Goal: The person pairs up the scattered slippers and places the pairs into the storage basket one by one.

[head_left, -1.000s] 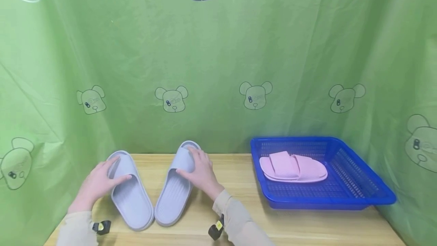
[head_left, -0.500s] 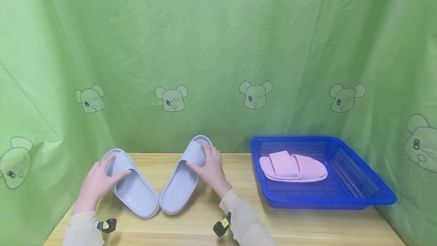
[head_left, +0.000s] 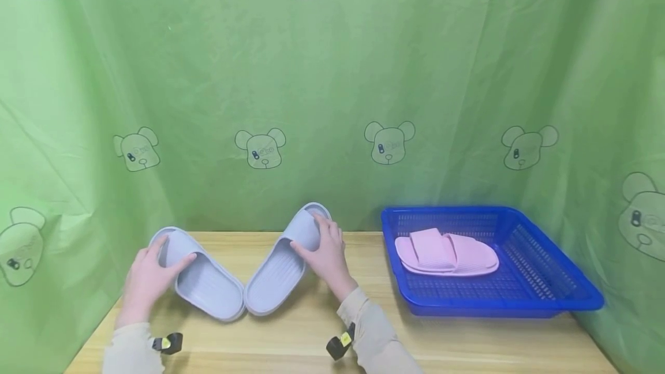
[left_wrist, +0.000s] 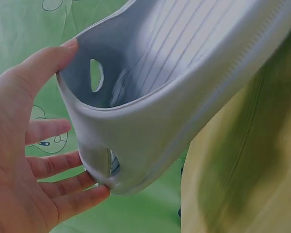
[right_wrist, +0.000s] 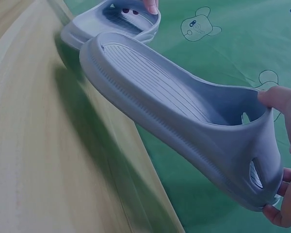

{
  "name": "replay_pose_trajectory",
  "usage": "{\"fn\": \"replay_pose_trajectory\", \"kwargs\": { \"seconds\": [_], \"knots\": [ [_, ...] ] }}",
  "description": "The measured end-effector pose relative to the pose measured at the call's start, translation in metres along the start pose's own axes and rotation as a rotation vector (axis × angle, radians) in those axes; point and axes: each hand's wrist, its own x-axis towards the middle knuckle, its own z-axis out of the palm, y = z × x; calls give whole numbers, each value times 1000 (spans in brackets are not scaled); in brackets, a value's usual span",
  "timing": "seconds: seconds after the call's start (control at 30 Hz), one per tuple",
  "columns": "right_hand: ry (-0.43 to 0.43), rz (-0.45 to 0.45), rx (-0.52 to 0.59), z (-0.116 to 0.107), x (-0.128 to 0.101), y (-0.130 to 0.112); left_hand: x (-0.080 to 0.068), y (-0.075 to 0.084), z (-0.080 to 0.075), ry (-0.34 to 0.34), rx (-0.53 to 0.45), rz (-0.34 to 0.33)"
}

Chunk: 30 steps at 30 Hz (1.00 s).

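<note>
Two pale grey-blue slide slippers form a V in the head view, their heels meeting in the middle and toes spread apart. My left hand (head_left: 150, 281) grips the left slipper (head_left: 213, 287) by its strap, thumb at the strap's opening and fingers along the outer side. The right slipper (head_left: 275, 279) is held the same way by my right hand (head_left: 328, 255). In the right wrist view the right slipper (right_wrist: 150, 82) is raised over the table with its shadow below. Slots show in the strap (left_wrist: 131, 131) in the left wrist view.
A blue plastic basket (head_left: 576, 299) stands on the right of the wooden table (head_left: 291, 356). Pink slippers (head_left: 447, 254) lie inside it, toward its left. A green curtain (head_left: 322, 74) with bear prints surrounds the table at back and sides.
Both slippers have turned so their toes spread wider, and their heels have moved away from the table's front edge to meet. My right hand has shifted right and slightly back.
</note>
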Motion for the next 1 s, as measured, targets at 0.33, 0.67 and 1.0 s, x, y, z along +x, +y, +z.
{"fn": "replay_pose_trajectory", "kwargs": {
  "seconds": [0.33,0.67,1.0],
  "knots": [
    [18,31,27,-1,-6,2,-5,5,4,75,-56,-79],
    [31,39,41,2,-8,3,-5,9,8,129,-106,-142],
    [46,35,48,6,-12,4,-3,11,10,126,-116,-157]
  ]
}}
